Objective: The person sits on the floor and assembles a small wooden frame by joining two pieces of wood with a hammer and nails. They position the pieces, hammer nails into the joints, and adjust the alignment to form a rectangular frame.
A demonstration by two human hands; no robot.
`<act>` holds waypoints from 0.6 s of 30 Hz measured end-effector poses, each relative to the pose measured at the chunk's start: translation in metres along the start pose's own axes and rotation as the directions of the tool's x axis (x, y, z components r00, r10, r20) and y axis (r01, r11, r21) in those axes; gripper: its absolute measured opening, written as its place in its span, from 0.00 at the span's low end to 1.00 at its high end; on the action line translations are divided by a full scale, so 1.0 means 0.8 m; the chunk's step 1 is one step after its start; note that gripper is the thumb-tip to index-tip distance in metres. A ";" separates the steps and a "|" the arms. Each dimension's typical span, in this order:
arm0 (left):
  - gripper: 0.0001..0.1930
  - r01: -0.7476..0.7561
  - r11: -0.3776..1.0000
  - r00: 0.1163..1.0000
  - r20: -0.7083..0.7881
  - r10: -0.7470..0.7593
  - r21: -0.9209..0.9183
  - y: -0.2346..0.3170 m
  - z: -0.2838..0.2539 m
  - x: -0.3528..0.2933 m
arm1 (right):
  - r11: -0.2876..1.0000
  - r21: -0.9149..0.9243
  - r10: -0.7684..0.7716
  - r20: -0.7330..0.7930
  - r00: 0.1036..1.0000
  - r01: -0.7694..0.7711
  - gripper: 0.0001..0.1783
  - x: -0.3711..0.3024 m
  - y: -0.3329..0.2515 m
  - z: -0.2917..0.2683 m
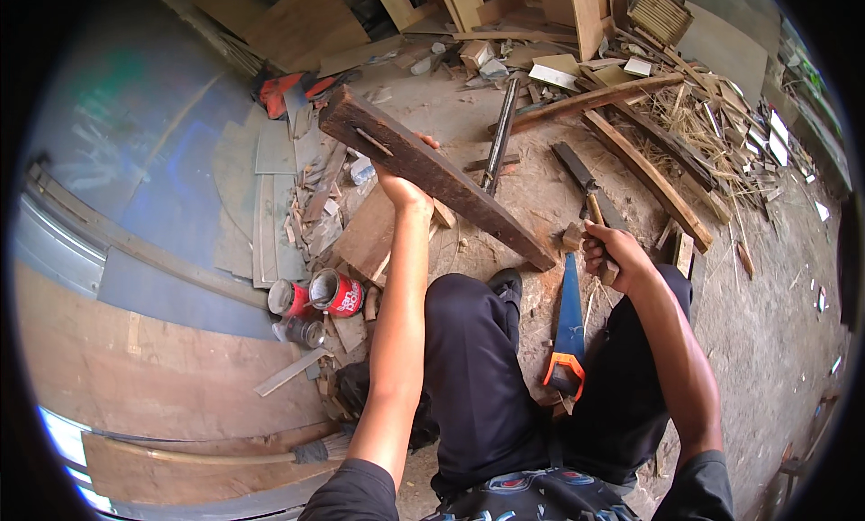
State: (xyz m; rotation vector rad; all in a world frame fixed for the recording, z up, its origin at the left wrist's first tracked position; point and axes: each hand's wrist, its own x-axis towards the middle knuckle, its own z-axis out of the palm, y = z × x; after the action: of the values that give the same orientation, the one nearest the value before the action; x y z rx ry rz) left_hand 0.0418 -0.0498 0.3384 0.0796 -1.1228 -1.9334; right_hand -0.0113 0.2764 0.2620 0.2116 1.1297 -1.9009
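My left hand [405, 190] grips a dark, weathered wooden beam [441, 181] from beneath, with fingertips showing past its far edge. The beam is raised and slants down to the right, its lower end near my knees; a narrow slot shows near its upper left end. My right hand [618, 256] is closed round a wooden-handled tool [592, 204] that points away from me. Its head seems to be a dark flat blade, though it blends with a dark strip behind it. Beside that hand lie a small wood block [572, 236] and a blue-bladed handsaw [569, 314] with an orange handle, between my legs.
Two red paint cans [336, 292] and a glass jar [306, 331] stand left of my left forearm. A metal bar [501, 135] and several timbers [647, 173] lie ahead. Wood scraps and straw [712, 152] pile up at the far right. Large sheets [171, 152] cover the left side.
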 end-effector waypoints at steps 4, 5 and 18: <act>0.25 0.085 0.993 0.994 0.069 -0.080 -0.077 0.001 -0.004 -0.002 | 0.999 -0.028 -0.018 0.003 1.000 0.018 0.13 0.000 0.003 0.000; 0.27 0.074 0.995 0.994 0.087 -0.069 -0.064 0.001 -0.006 -0.002 | 0.999 -0.039 -0.021 0.002 1.000 0.022 0.13 0.000 0.003 0.001; 0.50 -0.125 0.971 0.974 -0.164 0.159 0.202 -0.037 -0.029 -0.008 | 0.997 0.018 -0.073 -0.031 0.997 0.074 0.12 0.012 0.004 -0.012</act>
State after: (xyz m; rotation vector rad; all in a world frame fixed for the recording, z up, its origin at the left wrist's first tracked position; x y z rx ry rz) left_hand 0.0373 -0.0547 0.3007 0.2655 -1.1573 -1.6531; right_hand -0.0170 0.2772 0.2494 0.2129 1.1536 -1.9801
